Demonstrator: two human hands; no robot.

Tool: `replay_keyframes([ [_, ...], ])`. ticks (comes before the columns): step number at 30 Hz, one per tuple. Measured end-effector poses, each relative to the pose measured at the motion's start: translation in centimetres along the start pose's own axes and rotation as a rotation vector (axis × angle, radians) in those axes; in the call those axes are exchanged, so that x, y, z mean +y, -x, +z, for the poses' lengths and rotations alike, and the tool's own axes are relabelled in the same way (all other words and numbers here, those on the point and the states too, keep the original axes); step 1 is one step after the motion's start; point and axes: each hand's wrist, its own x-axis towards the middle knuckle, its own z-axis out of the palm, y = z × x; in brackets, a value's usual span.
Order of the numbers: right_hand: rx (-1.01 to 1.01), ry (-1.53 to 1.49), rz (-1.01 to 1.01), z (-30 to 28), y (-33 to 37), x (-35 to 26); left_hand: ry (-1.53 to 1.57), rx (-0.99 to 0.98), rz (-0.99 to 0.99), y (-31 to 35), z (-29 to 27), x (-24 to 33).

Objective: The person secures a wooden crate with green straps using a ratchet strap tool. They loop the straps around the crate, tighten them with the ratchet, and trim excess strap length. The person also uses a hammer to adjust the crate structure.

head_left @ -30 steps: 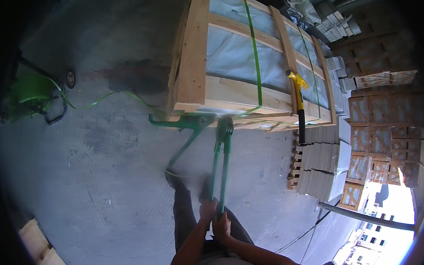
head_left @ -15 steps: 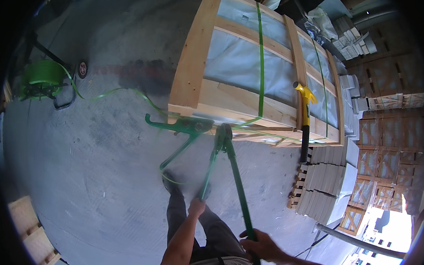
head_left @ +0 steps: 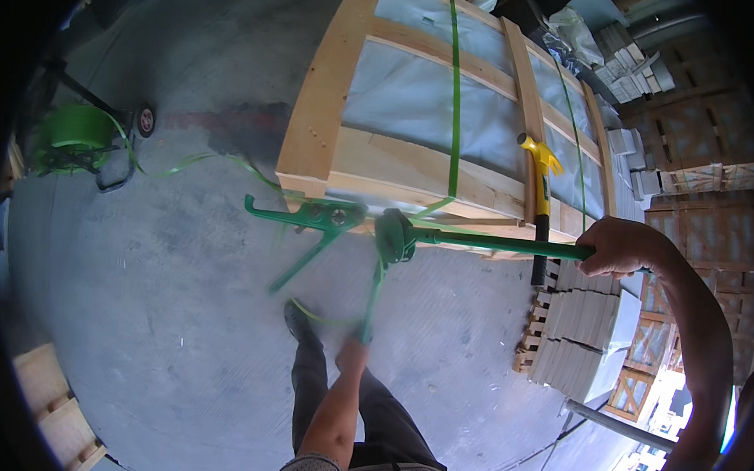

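A green strapping crimper [head_left: 396, 238] with two long handles is at the near edge of a wooden crate [head_left: 430, 166]. My left hand [head_left: 352, 354] is closed round its lower handle, partly blurred. My right hand [head_left: 625, 248] grips the end of the other handle, held out to the right, so the handles stand wide apart. Just left of the crimper's head, a green strap tensioner [head_left: 336, 217] with a hooked end sits at the crate's corner. Green strap [head_left: 456, 104] runs over the crate and down its near edge. Whether the jaws hold strap I cannot tell.
A yellow claw hammer [head_left: 544, 192] lies on the crate, its black handle overhanging the edge. At left, a green strap reel [head_left: 75, 127] stands on a wheeled cart, strap trailing across the floor. Stacked pale slabs [head_left: 583, 329] stand at right, more crates [head_left: 714, 225] beyond.
My right hand has swung its handle up and out to the right, spreading the crimper's handles. My left hand stays low on the other handle. The view has shifted slightly.
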Motion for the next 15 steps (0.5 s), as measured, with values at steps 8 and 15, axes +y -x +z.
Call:
replay_keyframes([
  [8, 0.079, 0.406, -0.092, -1.5, 4.4, -2.9, -0.16, -0.227, 0.386, 3.9, 3.0, -0.5],
  [15, -0.042, 0.194, -0.155, 8.8, 3.8, 2.2, -0.127, -0.145, 0.377, 9.0, 6.1, -7.4],
])
